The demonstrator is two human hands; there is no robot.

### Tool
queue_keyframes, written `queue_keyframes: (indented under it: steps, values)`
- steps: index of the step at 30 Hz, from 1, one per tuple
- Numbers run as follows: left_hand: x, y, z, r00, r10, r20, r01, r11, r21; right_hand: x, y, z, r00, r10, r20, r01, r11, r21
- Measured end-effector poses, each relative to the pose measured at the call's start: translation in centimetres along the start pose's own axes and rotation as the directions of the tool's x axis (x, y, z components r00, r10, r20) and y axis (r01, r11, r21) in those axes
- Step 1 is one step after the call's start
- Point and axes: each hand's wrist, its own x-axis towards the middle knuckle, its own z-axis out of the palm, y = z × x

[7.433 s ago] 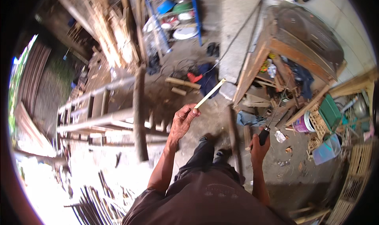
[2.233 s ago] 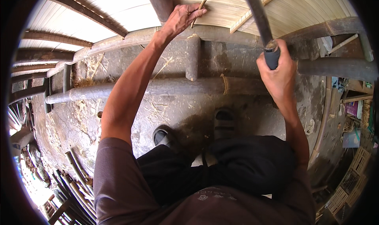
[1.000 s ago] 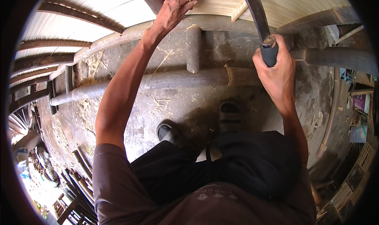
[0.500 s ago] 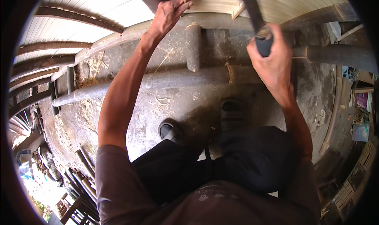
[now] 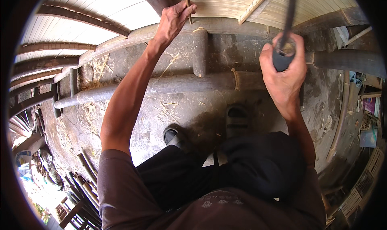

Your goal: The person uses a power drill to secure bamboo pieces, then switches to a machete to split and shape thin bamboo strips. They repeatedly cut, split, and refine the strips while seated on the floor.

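My left hand (image 5: pixel 174 22) is closed, pinching a short wooden peg (image 5: pixel 188 3) between thumb and fingers. The peg stands nearly upright, its lower end over the thick bamboo beam (image 5: pixel 225 26) of the frame; whether it sits in a hole cannot be seen. On the right, my right hand (image 5: pixel 284 74) wraps round the dark handle (image 5: pixel 283 60) of a long-bladed tool that looks like a machete. Its narrow dark blade (image 5: pixel 290 10) rises past the frame's top edge, smeared by motion, over the pale slatted bamboo surface (image 5: pixel 223 6).
A short bamboo post (image 5: pixel 199 52) joins the upper beam to a lower bamboo rail (image 5: pixel 169 84) before my sandalled feet. At the lower left lie several dark bamboo poles (image 5: pixel 82 185). Slatted crates (image 5: pixel 365 177) line the right edge. Bamboo scraps (image 5: pixel 165 109) lie on the floor.
The peg has turned more upright, its lower end now showing below my left fingers. My right hand has moved right and slightly down, and the blade has swung from leaning left to nearly upright.
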Motion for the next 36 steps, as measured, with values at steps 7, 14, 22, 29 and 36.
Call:
queue_keyframes:
  steps: [7, 14, 22, 29, 36]
  values:
    - [0.1, -0.4, -0.3, 0.994, 0.092, -0.065, -0.095, 0.995, -0.041, -0.9, 4.5, 0.7, 0.947, 0.086, 0.310, 0.076, 0.876, -0.477]
    - [0.2, 1.2, 0.0, 0.990, -0.047, 0.134, 0.036, 0.996, 0.083, -0.6, 6.2, 2.0, 0.909, 0.193, 0.368, 0.031, 0.851, -0.524]
    - [2.1, 2.0, 0.5, 0.991, -0.072, 0.115, 0.074, 0.997, -0.015, -1.2, 4.2, -2.1, 0.950, 0.238, 0.201, -0.148, 0.912, -0.383]
    - [3.0, 1.4, 2.2, 0.994, -0.066, 0.087, 0.066, 0.998, 0.001, -2.4, 4.6, -3.4, 0.942, 0.275, 0.191, -0.184, 0.902, -0.390]
    - [3.3, 1.6, 2.2, 0.988, -0.105, 0.117, 0.101, 0.994, 0.038, -2.5, 4.5, -3.1, 0.927, 0.315, 0.202, -0.211, 0.885, -0.416]
